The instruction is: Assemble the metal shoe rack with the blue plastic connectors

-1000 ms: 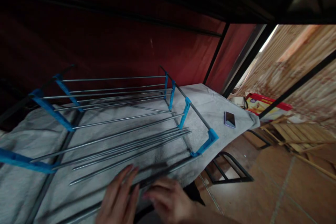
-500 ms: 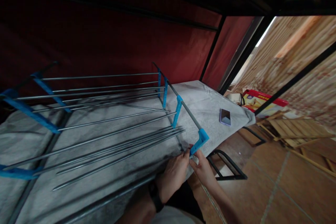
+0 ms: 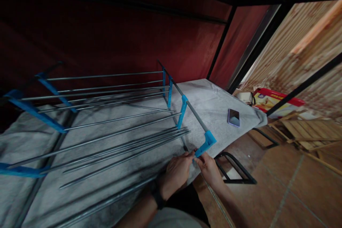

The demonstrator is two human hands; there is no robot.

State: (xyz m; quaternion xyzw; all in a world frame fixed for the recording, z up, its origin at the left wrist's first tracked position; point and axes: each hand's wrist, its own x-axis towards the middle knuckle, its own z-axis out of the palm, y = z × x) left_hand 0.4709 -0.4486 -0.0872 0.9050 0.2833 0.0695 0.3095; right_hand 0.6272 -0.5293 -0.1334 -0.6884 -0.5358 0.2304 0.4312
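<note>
The head view shows the left hand point(image 3: 178, 171) and the right hand point(image 3: 210, 171) meeting at the near blue bracket point(image 3: 205, 146) of a metal rack point(image 3: 197, 115). Both have their fingers closed in a pinch around the bracket's lower end; the exact contact is hidden behind the knuckles. A dark wristband point(image 3: 158, 195) circles the left wrist, and that forearm covers part of a thick tube point(image 3: 107, 201) crossing the foreground.

The rack lies on a grey cloth point(image 3: 211, 96), with loose rods point(image 3: 165, 137) among its bars. Beyond the bracket are a phone point(image 3: 233, 117) on the cloth, a black metal step point(image 3: 243, 167) below the edge, a red-and-yellow box point(image 3: 278, 100) and a slatted wooden piece point(image 3: 307, 133). A dark post point(image 3: 262, 46) stands between the red curtain point(image 3: 133, 50) and the corrugated wall.

One second ago the hands were farther left, over the thick tube, and the near bracket was uncovered; since half a second ago they have stayed at it.

Counted: two hands, one phone, one box, four blue brackets on the right side and three visible on the left. The bunched rods overlap too closely to count.
</note>
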